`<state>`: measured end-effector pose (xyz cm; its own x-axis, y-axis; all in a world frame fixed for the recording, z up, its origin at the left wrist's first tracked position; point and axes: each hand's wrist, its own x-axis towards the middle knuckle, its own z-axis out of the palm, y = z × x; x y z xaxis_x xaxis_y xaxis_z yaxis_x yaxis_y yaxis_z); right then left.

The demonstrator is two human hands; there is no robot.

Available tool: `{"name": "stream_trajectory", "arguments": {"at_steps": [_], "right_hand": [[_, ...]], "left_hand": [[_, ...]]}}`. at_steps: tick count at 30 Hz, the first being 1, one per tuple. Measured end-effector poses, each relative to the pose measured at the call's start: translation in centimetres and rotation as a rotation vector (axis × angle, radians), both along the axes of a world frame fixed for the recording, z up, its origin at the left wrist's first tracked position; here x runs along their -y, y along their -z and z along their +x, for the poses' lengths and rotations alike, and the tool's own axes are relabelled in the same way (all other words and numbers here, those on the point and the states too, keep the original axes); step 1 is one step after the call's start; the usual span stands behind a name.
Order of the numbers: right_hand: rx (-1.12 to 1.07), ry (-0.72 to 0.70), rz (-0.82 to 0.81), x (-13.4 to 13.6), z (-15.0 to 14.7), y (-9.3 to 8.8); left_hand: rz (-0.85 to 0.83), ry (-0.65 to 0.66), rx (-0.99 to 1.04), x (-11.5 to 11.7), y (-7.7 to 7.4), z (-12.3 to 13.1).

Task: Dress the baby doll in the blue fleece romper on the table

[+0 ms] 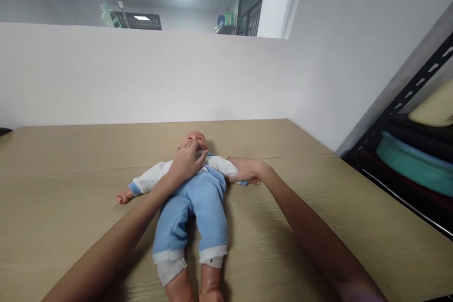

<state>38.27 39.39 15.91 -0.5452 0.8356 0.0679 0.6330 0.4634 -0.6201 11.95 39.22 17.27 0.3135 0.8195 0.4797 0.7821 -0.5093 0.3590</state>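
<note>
Fingers [191, 146] of the left hand [186, 159] bend over the lower face of a doll [208, 186]; whether they pinch anything there I cannot tell. Those of the right hand [247, 169] are wrapped around its white sleeve [222, 166]. Behind the bench [71, 151] rises a pale wall [141, 75]; a black rack [399, 101] at right holds a teal basin [414, 163]. On the bench, the doll lies face up, feet toward the person. Its blue trousers [210, 212] end in white cuffs [214, 253].
</note>
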Motion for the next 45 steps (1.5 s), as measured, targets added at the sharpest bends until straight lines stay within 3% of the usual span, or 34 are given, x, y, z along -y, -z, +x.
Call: {"name": "stream_trajectory", "arguments": {"at_steps": [5, 8, 10, 14, 19, 25, 29, 31, 34, 39, 42, 45], "right_hand": [[-0.015, 0.123, 0.151, 0.1, 0.5, -0.8], [-0.065, 0.12, 0.257, 1.8, -0.1, -1.6], [-0.16, 0.104, 0.267, 3.4, -1.2, -1.3], [-0.467, 0.154, 0.063, 5.9, -3.6, 2.1], [-0.921, 0.241, -0.284, 5.5, -4.7, 5.7], [-1.032, 0.275, -0.388, 4.8, -5.0, 5.8], [-1.046, 0.275, -0.357, 4.6, -5.0, 5.4], [-0.99, 0.263, -0.272, 4.4, -4.5, 5.3], [-0.715, 0.242, 0.017, 4.1, -3.0, 5.3], [-0.239, 0.34, 0.468, 3.7, 1.0, 5.2], [-0.025, 0.339, 0.591, 3.3, 3.1, 5.0], [0.077, 0.3, 0.59, 3.0, 3.9, 5.1]], "left_hand": [[0.074, 0.052, 0.099, 2.4, -0.1, -3.2], [0.048, 0.002, 0.209, 4.9, 1.2, -6.3], [-0.049, -0.033, 0.307, 6.5, 2.5, -8.1], [-0.224, -0.038, 0.384, 8.0, 4.5, -9.7], [-0.333, -0.009, 0.486, 8.1, 4.2, -9.7], [-0.538, 0.021, 0.722, 8.1, 4.1, -9.8], [-0.651, 0.09, 0.845, 7.5, 4.5, -10.0], [-0.678, 0.122, 0.892, 7.3, 4.6, -10.1], [-0.664, 0.154, 0.856, 7.4, 4.4, -10.2], [-0.438, 0.084, 0.506, 8.1, 4.6, -10.1], [-0.267, 0.018, 0.293, 8.1, 5.0, -10.1], [-0.114, -0.053, 0.196, 7.9, 4.8, -10.2]]}}
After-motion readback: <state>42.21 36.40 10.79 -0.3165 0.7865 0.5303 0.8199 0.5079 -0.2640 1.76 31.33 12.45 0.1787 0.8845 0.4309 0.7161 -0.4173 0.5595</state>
